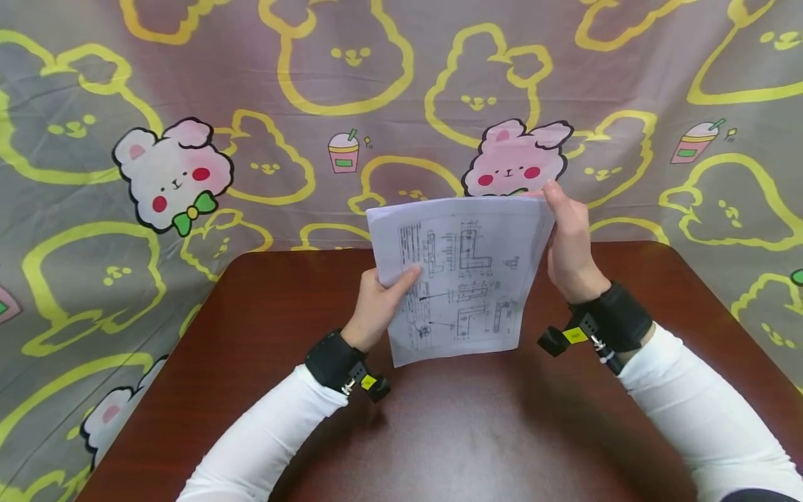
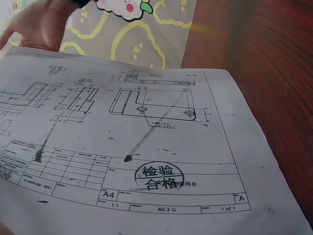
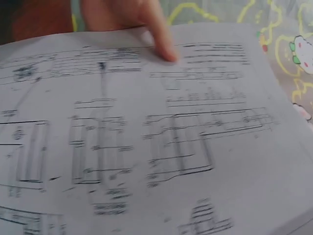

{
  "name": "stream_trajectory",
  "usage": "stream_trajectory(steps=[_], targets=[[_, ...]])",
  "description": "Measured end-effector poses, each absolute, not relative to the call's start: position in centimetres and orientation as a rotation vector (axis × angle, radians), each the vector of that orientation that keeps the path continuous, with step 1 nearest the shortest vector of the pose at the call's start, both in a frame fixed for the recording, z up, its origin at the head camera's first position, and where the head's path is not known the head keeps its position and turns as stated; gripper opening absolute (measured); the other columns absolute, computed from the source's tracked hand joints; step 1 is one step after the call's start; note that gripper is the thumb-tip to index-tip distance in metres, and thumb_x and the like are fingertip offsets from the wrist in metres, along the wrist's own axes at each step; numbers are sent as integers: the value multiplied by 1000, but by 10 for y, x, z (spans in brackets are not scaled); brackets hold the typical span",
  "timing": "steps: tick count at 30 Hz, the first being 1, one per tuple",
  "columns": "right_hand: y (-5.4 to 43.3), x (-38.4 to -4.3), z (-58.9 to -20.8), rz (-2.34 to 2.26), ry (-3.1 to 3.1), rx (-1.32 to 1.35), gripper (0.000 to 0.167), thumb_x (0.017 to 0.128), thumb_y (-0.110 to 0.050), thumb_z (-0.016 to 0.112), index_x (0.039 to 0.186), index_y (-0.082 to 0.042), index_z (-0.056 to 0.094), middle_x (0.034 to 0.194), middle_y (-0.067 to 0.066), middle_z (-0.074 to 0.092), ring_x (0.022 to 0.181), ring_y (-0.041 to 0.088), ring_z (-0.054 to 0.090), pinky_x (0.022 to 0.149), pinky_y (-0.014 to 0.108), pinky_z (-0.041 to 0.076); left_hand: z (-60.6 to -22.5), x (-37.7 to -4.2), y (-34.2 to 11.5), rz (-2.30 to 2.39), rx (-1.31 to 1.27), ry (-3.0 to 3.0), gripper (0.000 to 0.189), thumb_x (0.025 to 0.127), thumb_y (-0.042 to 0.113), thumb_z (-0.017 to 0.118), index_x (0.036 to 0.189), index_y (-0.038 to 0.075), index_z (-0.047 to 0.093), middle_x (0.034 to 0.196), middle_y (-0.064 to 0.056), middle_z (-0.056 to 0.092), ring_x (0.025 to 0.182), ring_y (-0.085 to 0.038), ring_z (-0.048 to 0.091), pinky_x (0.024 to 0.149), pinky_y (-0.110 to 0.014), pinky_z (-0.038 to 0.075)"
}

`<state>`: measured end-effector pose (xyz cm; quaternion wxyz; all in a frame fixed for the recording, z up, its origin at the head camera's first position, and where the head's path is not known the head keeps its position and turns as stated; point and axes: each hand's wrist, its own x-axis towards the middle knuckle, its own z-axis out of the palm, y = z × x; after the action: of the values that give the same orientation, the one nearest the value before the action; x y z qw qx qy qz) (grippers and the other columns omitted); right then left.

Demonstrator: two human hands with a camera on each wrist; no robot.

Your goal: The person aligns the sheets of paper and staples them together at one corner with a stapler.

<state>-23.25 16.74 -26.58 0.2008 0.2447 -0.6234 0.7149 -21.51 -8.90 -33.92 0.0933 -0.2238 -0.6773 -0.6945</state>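
Above the table, both hands hold a thin stack of paper sheets [image 1: 470, 279] nearly upright, its front printed with technical drawings turned sideways. My left hand [image 1: 376, 310] grips the left edge, thumb lying across the front; its other fingers are hidden behind. At the upper right corner, my right hand [image 1: 571, 244] holds the edge, with part of its grip hidden by the sheets. In the left wrist view, the top drawing [image 2: 98, 132] shows a title block and an oval stamp [image 2: 159, 176]. The left thumb [image 3: 164, 46] presses on the printed side in the right wrist view.
A dark reddish-brown table [image 1: 282, 293] lies below the hands. Behind it hangs a grey cloth [image 1: 401, 84] with yellow outlines and cartoon rabbits. Each wrist wears a black strap with a small camera, such as the right strap [image 1: 615, 317].
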Motion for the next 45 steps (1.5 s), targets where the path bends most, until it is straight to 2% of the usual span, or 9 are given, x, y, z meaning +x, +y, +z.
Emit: stream_trajectory(steps=[8,13,18,21,25,31,35,39,45], targets=[[162,-231,-258,2033,-1770,590,36,100,-22,42,90,-17,75,85,1,72,74,21,62,70,34,44,-340,-215,-89,-2065,-724,-1993,29,98,10,57,124,-5,60,112,-20,68,91,-32,70,72,-45,56],[162,-233,-260,2031,-1788,638,34,101,-27,45,94,-13,75,88,2,72,77,22,62,72,35,43,-340,-215,-89,-2074,-722,-1975,30,98,9,57,123,-5,60,112,-21,67,91,-32,70,72,-45,56],[168,-235,-282,2091,-1846,752,17,99,-17,52,109,-15,66,99,2,70,87,20,63,77,32,46,-343,-216,-91,-2086,-707,-1982,29,97,11,58,122,-5,60,111,-20,68,90,-31,70,72,-45,56],[171,-238,-303,2083,-1906,848,27,96,-6,57,122,-14,58,111,4,67,97,22,63,82,34,49,-350,-217,-92,-2095,-710,-2019,29,98,12,58,122,-4,61,112,-19,68,91,-31,70,73,-45,56],[172,-241,-330,2083,-1970,904,39,94,0,59,129,-14,53,118,4,65,103,22,65,84,36,52,-364,-218,-93,-2142,-688,-2075,29,99,11,57,123,-3,61,113,-17,68,93,-31,69,74,-46,56],[168,-239,-352,2122,-2043,824,40,96,-3,58,133,-13,50,121,7,64,101,28,67,82,43,54,-375,-216,-91,-2147,-636,-2116,30,100,15,56,124,-2,60,114,-18,67,96,-31,69,75,-45,56],[165,-238,-349,2085,-2105,688,38,97,-13,60,134,-10,50,121,11,64,98,27,68,79,43,55,-375,-217,-87,-2171,-599,-2079,29,100,16,57,123,-1,61,111,-18,68,93,-30,69,74,-44,56],[165,-240,-339,1982,-2193,570,41,97,-23,61,133,-6,51,114,16,66,90,25,70,71,42,57,-372,-218,-80,-2267,-588,-2049,32,100,18,56,126,-1,58,110,-19,68,91,-30,70,73,-44,56],[171,-249,-334,1839,-2347,534,42,98,-25,59,133,-3,54,104,22,68,75,27,72,60,42,57,-374,-219,-76,-2371,-615,-2135,33,103,18,50,131,3,55,113,-20,67,95,-33,69,78,-45,55]])
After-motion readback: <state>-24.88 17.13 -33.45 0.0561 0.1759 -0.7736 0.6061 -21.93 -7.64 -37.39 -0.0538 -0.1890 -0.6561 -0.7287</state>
